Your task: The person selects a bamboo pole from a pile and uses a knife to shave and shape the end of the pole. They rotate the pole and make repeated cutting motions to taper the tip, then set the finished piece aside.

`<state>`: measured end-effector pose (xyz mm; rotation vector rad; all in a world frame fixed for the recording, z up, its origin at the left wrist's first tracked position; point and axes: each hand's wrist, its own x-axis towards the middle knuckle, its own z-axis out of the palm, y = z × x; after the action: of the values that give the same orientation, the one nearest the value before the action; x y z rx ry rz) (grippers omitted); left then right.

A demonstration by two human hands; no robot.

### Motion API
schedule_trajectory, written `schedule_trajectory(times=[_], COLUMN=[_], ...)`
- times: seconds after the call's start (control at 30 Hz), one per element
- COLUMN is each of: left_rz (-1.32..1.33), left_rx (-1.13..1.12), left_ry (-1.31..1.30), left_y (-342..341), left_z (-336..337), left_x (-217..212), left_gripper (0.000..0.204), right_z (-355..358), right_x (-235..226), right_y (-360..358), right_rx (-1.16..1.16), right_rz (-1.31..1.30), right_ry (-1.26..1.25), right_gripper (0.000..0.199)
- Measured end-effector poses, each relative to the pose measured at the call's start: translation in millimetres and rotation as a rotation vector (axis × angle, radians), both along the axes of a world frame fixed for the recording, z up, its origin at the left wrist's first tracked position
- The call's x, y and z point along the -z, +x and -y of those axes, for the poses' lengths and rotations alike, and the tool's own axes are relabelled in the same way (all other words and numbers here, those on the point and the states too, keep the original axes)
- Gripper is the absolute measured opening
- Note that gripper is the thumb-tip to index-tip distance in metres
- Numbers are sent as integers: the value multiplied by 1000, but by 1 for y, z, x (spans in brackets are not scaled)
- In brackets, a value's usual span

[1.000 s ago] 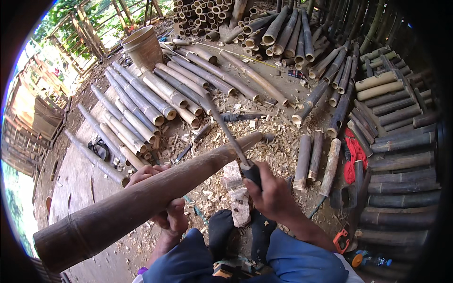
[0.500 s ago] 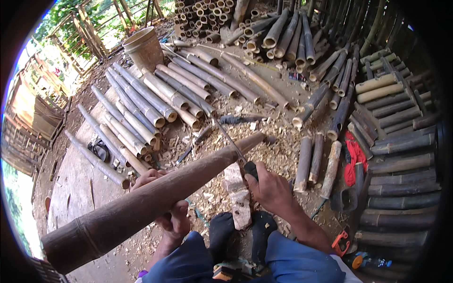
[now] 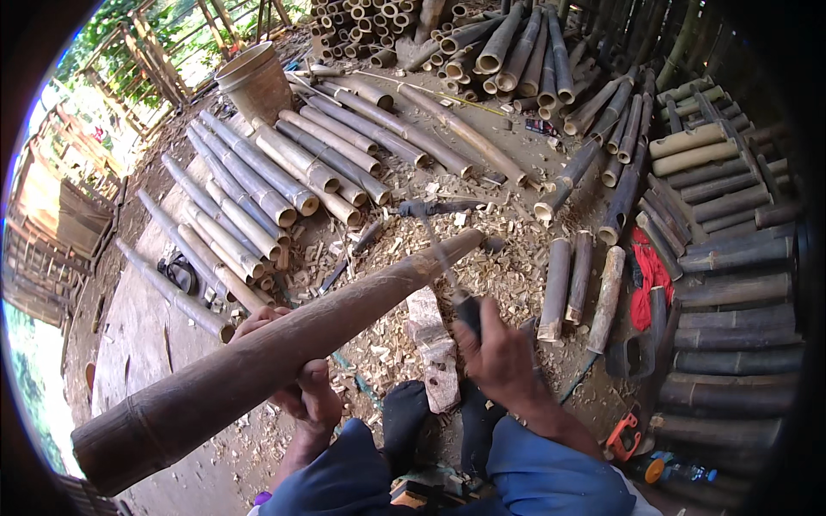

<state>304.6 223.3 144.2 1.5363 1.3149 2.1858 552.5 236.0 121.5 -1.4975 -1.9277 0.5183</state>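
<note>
Across my front, from the lower left up toward the middle right, a bamboo pole (image 3: 249, 361) slants with its thick end low at the left and its slim, pale-scraped end pointing away from me. My left hand (image 3: 311, 402) cradles it from beneath about midway along, fingers curled over the far side and thumb pressed to the near side; the palm is hidden. From that hand, the slim end lies ahead and to the right, and my right hand (image 3: 501, 353) is the nearer of the two to it, just on my side of the tip. Those fingers are wrapped round the dark handle of a knife (image 3: 467, 315), whose blurred blade reaches forward across the pole near its slim end; I cannot tell whether the edge touches. At the far left stands a slatted fence (image 3: 52, 258), then pale flat ground (image 3: 146, 353) and rows of bamboo lengths (image 3: 254, 162) below a bucket (image 3: 258, 86). Pale chips (image 3: 490, 288) litter the floor in the middle, around a scarred wooden block (image 3: 430, 344) running down between my feet. Further right come a red cloth (image 3: 650, 279) and a bank of stacked dark bamboo (image 3: 731, 344).
</note>
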Motion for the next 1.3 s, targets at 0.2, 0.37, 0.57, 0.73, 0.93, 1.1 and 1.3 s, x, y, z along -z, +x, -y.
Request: schedule_trajectory(times=[0.2,0.37,0.57,0.73,0.93,1.1,1.3], left_rz=[142,652,632,699,146,-803,-941], left_rx=[67,358,-50,55,171,146,372], left_ry=[-41,-375,-373,-24,-418,-830,-1355], left_y=[-1,-21,-114,-132,-135,-79,-38], left_z=[-7,-17,-64,-121,-131,-82,39], left_x=[6,104,116,-31,-84,75,178], left_gripper=[76,57,73,47,31,43,41], right_z=[-29,1,29,43,53,55,62], right_x=[60,70,105,115,121,133,147], right_y=[30,36,61,82,70,99,93], right_rx=[265,244,286,323,430,569,518], right_rz=[93,-218,-447,-597,-1003,-1222,-1073], right_ry=[-487,-242,-494,-477,-394,-749,-638], right_gripper=[30,35,37,19,18,36,50])
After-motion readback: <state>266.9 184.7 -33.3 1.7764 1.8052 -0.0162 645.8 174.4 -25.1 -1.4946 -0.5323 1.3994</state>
